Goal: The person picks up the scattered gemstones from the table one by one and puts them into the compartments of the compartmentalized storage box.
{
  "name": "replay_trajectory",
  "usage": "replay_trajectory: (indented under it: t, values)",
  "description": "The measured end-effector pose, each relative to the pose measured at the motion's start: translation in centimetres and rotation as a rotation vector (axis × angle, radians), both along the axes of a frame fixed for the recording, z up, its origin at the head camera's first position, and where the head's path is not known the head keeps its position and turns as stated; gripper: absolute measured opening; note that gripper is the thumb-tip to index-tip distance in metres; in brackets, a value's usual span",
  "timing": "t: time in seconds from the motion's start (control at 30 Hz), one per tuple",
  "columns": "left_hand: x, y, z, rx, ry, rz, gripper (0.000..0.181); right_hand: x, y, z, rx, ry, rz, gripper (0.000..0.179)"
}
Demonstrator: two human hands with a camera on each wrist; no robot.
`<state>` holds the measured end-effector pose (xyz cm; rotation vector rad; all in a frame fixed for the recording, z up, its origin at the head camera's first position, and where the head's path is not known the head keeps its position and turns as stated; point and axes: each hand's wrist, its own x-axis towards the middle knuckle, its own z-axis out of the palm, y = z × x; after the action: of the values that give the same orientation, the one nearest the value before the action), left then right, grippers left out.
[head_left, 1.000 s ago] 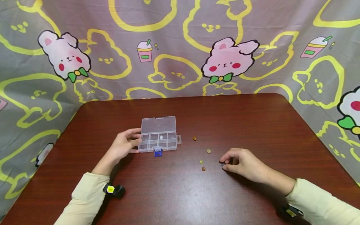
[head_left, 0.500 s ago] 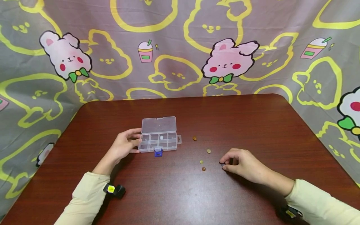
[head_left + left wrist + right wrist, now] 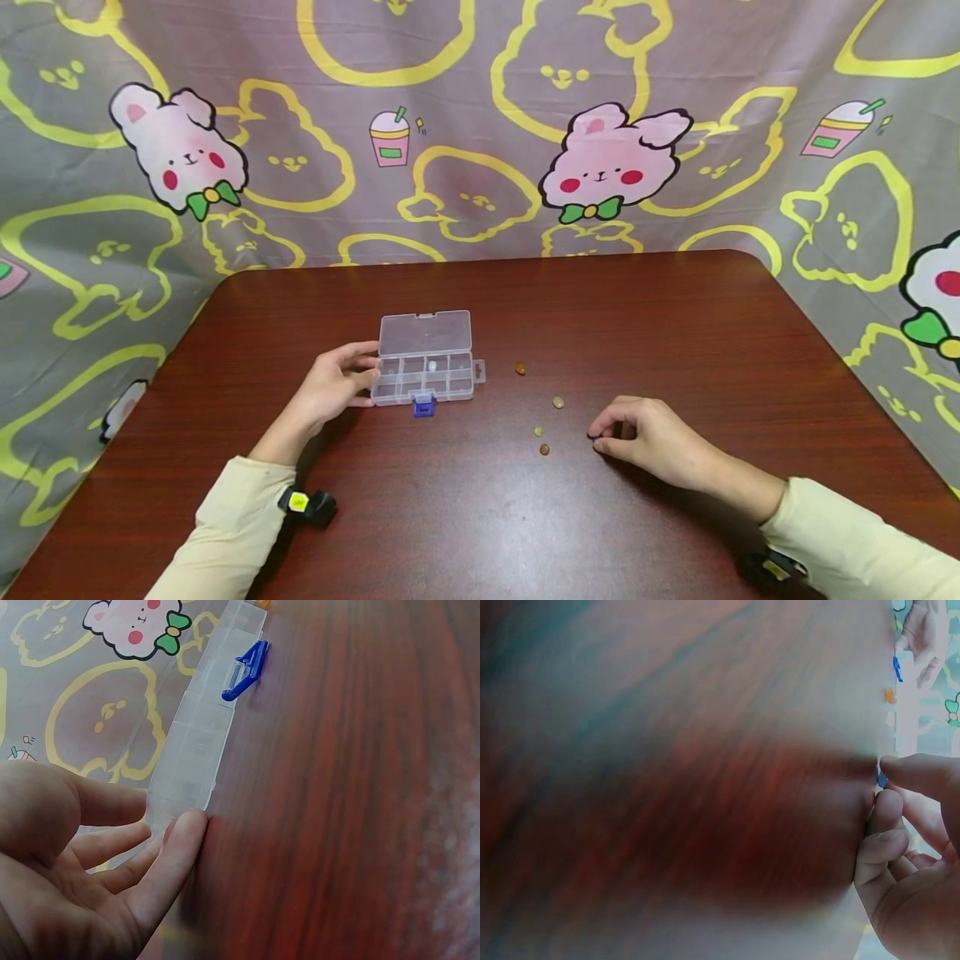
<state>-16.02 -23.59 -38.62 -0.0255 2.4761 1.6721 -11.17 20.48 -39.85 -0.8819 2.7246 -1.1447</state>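
From here I see the person's left arm [image 3: 238, 504] reach forward and inward, its left hand [image 3: 326, 387] turned sideways, thumb and fingers parted in a steady grip. The right arm [image 3: 840, 525] slants in to mirror it, low down. At its end the right hand [image 3: 660, 437] pinches between thumb and forefinger (the other fingers tuck toward the palm).

Grey cloth [image 3: 465, 112] is printed with yellow outlines [image 3: 384, 80] and pink rabbits [image 3: 611, 158] in green bows [image 3: 591, 211]. The red-brown table [image 3: 675, 333] is streaked with darker grain. The colourless box [image 3: 425, 335] is accented by a blue latch [image 3: 424, 409]. Amber, pale yellow, lime and brown are shown by four stones [image 3: 521, 368], cream by the sleeves [image 3: 236, 508].
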Motion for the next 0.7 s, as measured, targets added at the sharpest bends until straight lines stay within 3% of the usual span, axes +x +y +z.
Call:
replay_trajectory:
  t: [0.7]
  values:
    - [0.01,0.07,-0.1,0.008,0.005,-0.002,0.049,-0.14,-0.12,0.17,0.026,0.065,-0.009,0.015]
